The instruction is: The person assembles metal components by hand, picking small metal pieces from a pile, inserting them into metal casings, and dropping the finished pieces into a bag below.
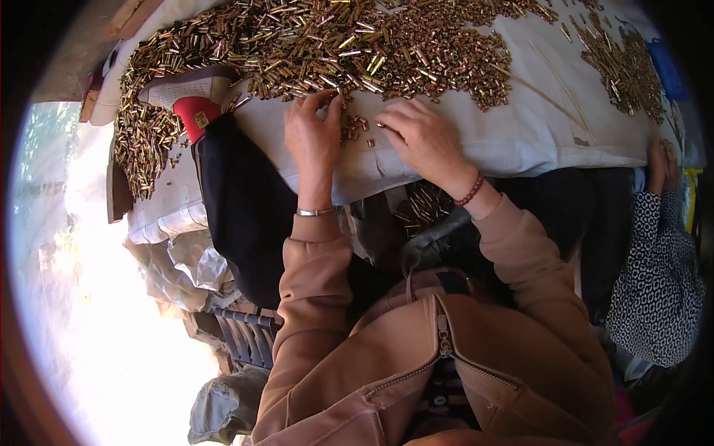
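Note:
My left hand [312,137] is over the near edge of a white cloth-covered table [387,167], beside a big heap of small brass-coloured metal tubes [312,52]. Its thumb and forefinger come together at the heap's near edge; what they hold, if anything, is too small to make out. To its right, my right hand [428,141] has its fingers curled, a small shiny metal piece [381,125] at the thumb and fingertips. Between the two hands lie a few short brass-coloured tubes [352,129]. Longer and shorter tubes are mixed in the heap.
A foot in a pale shoe [182,88] and red sock rests on the left of the table. Below the edge, a dark container [439,234] holds longer tubes. A smaller heap [621,67] and thin sticks [547,93] lie right, near another person's patterned sleeve [645,245].

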`<state>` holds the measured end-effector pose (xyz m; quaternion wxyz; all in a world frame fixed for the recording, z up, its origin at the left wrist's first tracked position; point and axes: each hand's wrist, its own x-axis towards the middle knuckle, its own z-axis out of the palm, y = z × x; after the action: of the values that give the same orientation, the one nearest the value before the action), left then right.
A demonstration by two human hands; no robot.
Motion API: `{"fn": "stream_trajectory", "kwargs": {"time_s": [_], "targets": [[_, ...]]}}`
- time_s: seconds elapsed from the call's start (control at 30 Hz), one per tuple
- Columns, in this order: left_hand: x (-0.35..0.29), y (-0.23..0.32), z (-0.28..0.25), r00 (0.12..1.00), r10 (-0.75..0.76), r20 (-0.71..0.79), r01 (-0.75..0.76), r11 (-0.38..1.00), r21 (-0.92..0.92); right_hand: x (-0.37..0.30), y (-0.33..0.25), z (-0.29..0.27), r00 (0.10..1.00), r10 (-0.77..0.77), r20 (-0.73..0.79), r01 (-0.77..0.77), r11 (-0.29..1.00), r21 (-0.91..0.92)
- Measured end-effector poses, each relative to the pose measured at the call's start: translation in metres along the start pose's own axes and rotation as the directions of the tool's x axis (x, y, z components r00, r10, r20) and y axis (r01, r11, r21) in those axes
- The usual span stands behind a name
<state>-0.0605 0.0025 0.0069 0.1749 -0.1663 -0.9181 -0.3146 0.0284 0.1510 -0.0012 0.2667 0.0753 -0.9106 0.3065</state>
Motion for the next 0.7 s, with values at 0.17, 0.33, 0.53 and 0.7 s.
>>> {"fn": "stream_trajectory", "kwargs": {"time_s": [0.17, 0.33, 0.53, 0.7], "targets": [[-0.001, -0.003, 0.015, 0.998, 0.064, -0.01, -0.063, 0.992, 0.113, -0.005, 0.007, 0.015, 0.999, -0.046, 0.009, 0.046, 0.997, -0.058], [-0.003, -0.004, 0.014, 0.984, 0.161, -0.074, -0.157, 0.986, 0.064, -0.004, 0.005, 0.011, 0.997, -0.054, -0.053, 0.053, 0.998, -0.029], [-0.023, 0.023, -0.005, 0.943, -0.225, 0.246, 0.332, 0.585, -0.739, -0.002, 0.011, -0.009, 0.855, 0.45, 0.259, -0.464, 0.438, 0.77], [-0.04, 0.032, -0.016, 0.769, -0.213, 0.602, 0.63, 0.098, -0.77, 0.002, -0.002, -0.026, 0.835, 0.407, 0.37, -0.502, 0.289, 0.815]]}}
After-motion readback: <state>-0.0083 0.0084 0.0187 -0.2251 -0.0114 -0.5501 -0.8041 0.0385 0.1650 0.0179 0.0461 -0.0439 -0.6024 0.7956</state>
